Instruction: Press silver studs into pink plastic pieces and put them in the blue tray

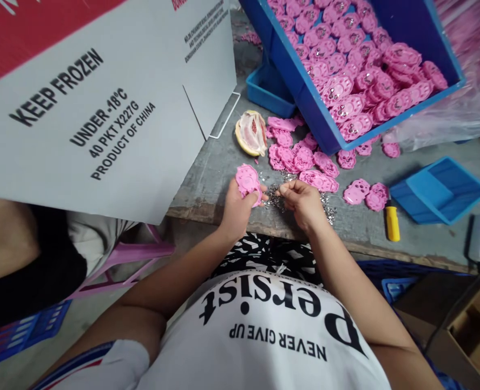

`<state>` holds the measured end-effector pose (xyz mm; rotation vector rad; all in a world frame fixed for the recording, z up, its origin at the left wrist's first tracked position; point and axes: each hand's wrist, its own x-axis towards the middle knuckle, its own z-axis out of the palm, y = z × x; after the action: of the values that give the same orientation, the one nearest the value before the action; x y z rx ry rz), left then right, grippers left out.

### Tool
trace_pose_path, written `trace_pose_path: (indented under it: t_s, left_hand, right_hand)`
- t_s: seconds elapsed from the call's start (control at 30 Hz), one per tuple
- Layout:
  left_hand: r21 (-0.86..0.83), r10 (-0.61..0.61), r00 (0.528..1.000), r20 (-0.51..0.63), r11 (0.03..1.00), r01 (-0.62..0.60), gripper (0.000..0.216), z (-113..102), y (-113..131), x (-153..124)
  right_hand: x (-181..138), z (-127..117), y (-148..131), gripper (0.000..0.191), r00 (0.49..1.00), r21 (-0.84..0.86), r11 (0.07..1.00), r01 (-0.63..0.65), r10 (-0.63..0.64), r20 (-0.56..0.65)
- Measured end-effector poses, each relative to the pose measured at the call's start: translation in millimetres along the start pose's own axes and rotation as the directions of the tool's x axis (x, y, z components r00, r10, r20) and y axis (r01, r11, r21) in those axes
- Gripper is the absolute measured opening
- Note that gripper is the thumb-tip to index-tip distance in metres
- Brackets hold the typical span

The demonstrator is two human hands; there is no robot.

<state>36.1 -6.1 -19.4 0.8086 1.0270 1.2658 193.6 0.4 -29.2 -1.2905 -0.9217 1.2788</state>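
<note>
My left hand (237, 205) is closed round a pink plastic piece (248, 180) with a scalloped edge, its thumb lying across the front. Just to the right, my right hand (302, 201) has its thumb and forefinger pinched together above a scatter of tiny metal parts (277, 200). Whatever lies between those fingertips is too small to make out. Beyond the hands is a loose heap of similar pink plastic pieces (303, 158), and a long pink piece (319, 181) lies right behind my right hand.
A large blue bin (337, 143) of pink pieces leans at the back. Small blue trays (462, 181), a yellow-handled screwdriver (392, 223) and a peeled pomelo half (251, 132) lie on the table. A carton (142, 70) blocks the left, with a person seated behind it.
</note>
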Motion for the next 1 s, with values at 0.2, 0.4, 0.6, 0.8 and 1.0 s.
trace_pose_path:
  t_s: [0.2, 0.4, 0.6, 0.8, 1.0]
  left_hand:
    - [0.086, -0.009, 0.998, 0.066, 0.996, 0.003, 0.039, 15.9, 1.2, -10.8]
    - [0.082, 0.014, 0.996, 0.091, 0.996, -0.021, 0.038, 26.4, 2.2, -14.2]
    - [0.126, 0.003, 0.996, 0.085, 0.992, -0.014, 0.041, 29.7, 4.7, -14.1]
    - [-0.055, -0.2, 0.956, 0.214, 0.975, 0.216, 0.048, 30.6, 2.0, -15.5]
    - [-0.102, -0.304, 0.907, 0.292, 0.933, 0.346, 0.039, 31.7, -0.2, -16.7]
  right_hand:
    - [-19.5, -1.3, -16.8, 0.036, 0.989, 0.239, 0.961, -0.138, 0.122, 0.08]
    - [-32.2, -5.0, -21.4, 0.032, 0.987, 0.26, 0.956, -0.136, 0.107, 0.123]
    - [-37.2, -14.7, -24.7, 0.018, 0.965, -0.243, 0.936, 0.256, -0.261, 0.012]
    - [-46.2, -17.3, -19.6, 0.018, 0.846, -0.593, 0.644, 0.483, -0.517, 0.128]
    - [-54.1, -19.7, -9.9, 0.02, 0.818, -0.533, 0.662, 0.528, -0.565, 0.11]
